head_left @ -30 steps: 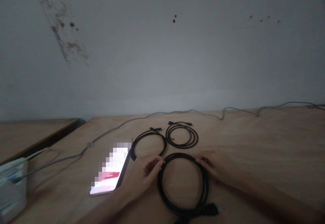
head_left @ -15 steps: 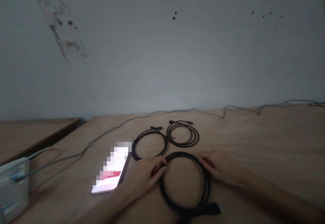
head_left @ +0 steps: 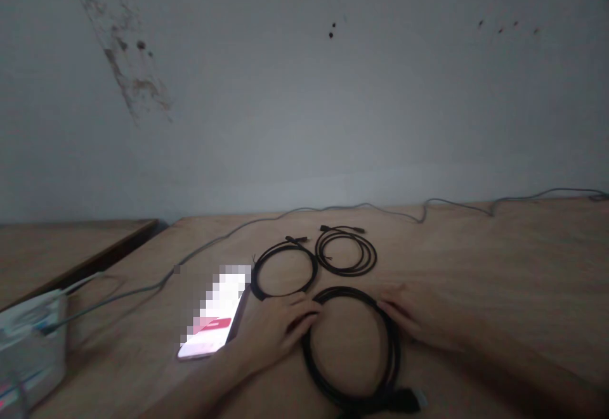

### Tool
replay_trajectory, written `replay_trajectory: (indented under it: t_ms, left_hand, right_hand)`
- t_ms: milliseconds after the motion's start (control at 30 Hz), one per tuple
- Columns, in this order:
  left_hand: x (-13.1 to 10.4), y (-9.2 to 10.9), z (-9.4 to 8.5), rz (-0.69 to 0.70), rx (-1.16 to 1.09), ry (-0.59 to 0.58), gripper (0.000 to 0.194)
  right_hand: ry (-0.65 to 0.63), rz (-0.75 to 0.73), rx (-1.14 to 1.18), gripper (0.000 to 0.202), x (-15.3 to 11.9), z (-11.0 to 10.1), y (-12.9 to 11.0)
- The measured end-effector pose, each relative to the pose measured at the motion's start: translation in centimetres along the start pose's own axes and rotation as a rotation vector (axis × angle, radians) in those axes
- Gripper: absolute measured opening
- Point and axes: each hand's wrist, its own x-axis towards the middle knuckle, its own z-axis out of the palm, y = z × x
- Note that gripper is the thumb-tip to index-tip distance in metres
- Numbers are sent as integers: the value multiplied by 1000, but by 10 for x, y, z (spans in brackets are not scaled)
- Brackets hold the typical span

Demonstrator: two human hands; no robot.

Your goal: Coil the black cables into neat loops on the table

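A coiled black cable [head_left: 394, 343] lies on the wooden table in front of me, its dark plug [head_left: 404, 400] with a pale tip at the near right. My left hand [head_left: 280, 324] is closed at the coil's upper left, thumb and fingers pinching the loops. On the upper right of the same coil, my right hand [head_left: 419, 314] has its bent fingers and thumb against the loops. Just beyond are two more coiled black cables: the left coil [head_left: 257, 283] partly behind my left hand, and the right coil [head_left: 346, 273] with its connectors at the back.
A phone [head_left: 214, 324] with a lit, partly pixelated screen lies left of my left hand. At the far left sits a white box-like device [head_left: 42, 343] with a grey cord [head_left: 209, 241] running along the back of the table [head_left: 476, 254] by the wall.
The view has shifted slightly, so everything appears a little further right. Both hands stay at the near coil; my right fingers look slightly straighter.
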Motion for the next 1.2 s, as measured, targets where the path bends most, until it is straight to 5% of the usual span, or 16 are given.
replay_trajectory:
  t_ms: [300,633,967,1200]
  left_hand:
    - [-2,3,0,11,120,-27,34]
    - [-3,7,2,-87,222,-7,35]
    - [-3,1,7,-94,106,39,33]
    - [-3,-3,7,-117,18,47,25]
  right_hand:
    - [41,-27,-77,47,-3,4,4]
    - [-78,-7,-58,49,-8,0,6]
    - [-242,158,116,43,7,-12,-9]
    - [-209,356,105,30,26,-3,-7]
